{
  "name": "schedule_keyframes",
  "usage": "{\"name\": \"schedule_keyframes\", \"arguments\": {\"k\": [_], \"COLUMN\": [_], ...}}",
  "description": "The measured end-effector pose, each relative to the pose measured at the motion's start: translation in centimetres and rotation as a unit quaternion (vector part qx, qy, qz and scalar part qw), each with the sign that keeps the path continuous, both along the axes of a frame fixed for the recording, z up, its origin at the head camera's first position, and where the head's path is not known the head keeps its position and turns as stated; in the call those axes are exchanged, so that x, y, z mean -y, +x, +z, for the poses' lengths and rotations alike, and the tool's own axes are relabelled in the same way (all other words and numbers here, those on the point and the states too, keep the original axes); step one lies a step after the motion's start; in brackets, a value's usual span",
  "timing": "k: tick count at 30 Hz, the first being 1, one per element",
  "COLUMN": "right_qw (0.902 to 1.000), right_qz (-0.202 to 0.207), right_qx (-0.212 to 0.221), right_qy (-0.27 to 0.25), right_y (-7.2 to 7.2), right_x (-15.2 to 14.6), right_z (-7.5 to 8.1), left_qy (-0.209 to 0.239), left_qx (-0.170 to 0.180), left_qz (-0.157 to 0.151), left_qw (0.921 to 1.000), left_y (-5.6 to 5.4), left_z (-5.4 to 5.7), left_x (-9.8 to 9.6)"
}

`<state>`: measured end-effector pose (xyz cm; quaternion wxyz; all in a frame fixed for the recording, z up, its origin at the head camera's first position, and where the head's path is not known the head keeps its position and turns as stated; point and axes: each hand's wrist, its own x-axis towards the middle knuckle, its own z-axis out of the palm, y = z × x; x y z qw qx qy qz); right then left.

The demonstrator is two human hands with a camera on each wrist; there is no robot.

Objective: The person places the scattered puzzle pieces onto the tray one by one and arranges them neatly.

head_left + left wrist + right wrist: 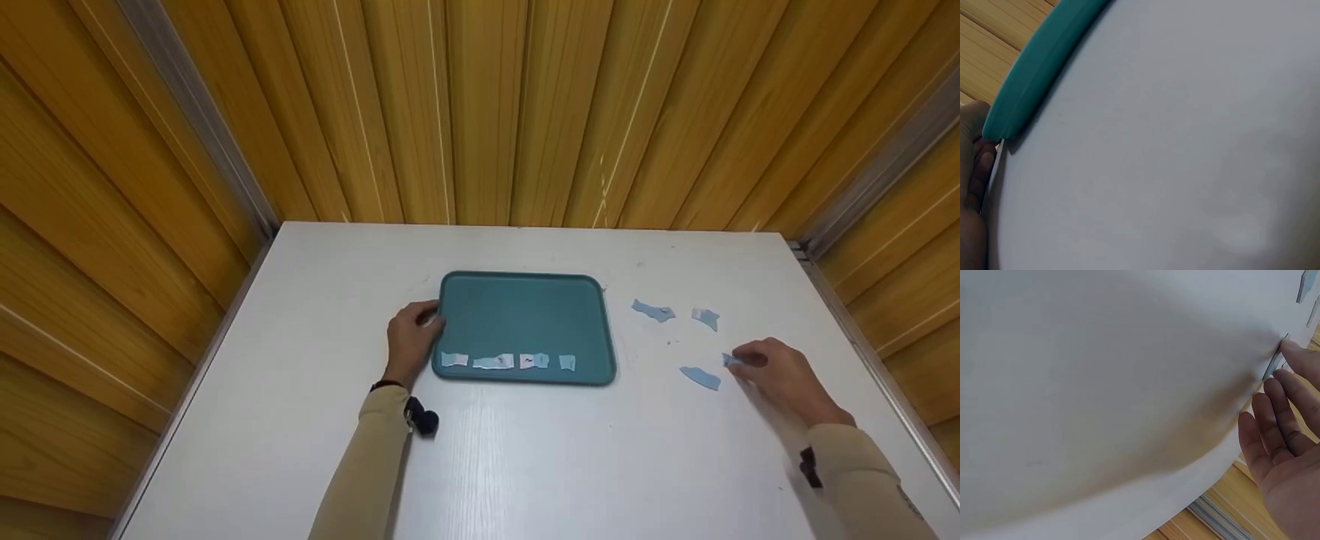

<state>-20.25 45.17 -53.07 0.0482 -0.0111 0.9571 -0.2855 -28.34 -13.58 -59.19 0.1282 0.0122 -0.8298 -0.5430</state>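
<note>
A teal tray point(525, 319) lies on the white table, with a row of several light blue and white irregular card pieces along its near side. My left hand point(409, 341) grips the tray's left rim; in the left wrist view its fingers point(982, 169) show at the corner of the rim. To the right, my right hand point(784, 379) pinches a small light blue card piece point(731, 360) between thumb and fingers. The right wrist view shows that piece point(1273, 365) at the fingertips, close over the table. Just left of it lies a curved blue piece point(701, 378).
Two more card pieces, one long point(653, 310) and one short point(706, 319), lie right of the tray toward the back. The white table point(540, 465) meets yellow wood-look panels point(487, 112) at its back and sides.
</note>
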Motion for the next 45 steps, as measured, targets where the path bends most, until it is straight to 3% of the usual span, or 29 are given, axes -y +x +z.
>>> {"name": "schedule_keyframes", "arguments": {"k": [13, 20, 31, 45], "right_qw": [0.9998, 0.9997, 0.9998, 0.9997], "right_qz": [-0.017, -0.018, -0.001, -0.012], "right_qx": [-0.004, -0.009, 0.02, 0.023], "right_qy": [-0.001, -0.013, -0.006, -0.001], "right_y": [-0.9, -1.0, -0.9, -1.5], "right_x": [-0.2, 0.0, -0.7, -0.4], "right_z": [-0.5, -0.6, 0.1, 0.1], "left_qy": [-0.031, -0.028, -0.022, -0.009], "left_qx": [-0.008, -0.011, -0.006, 0.012], "left_qz": [0.007, 0.01, 0.005, 0.009], "left_qw": [0.9995, 0.9995, 0.9997, 0.9999], "left_y": [-0.3, -0.3, -0.3, -0.3], "left_z": [-0.2, -0.3, -0.1, -0.2], "left_x": [-0.1, 0.0, 0.0, -0.2]}}
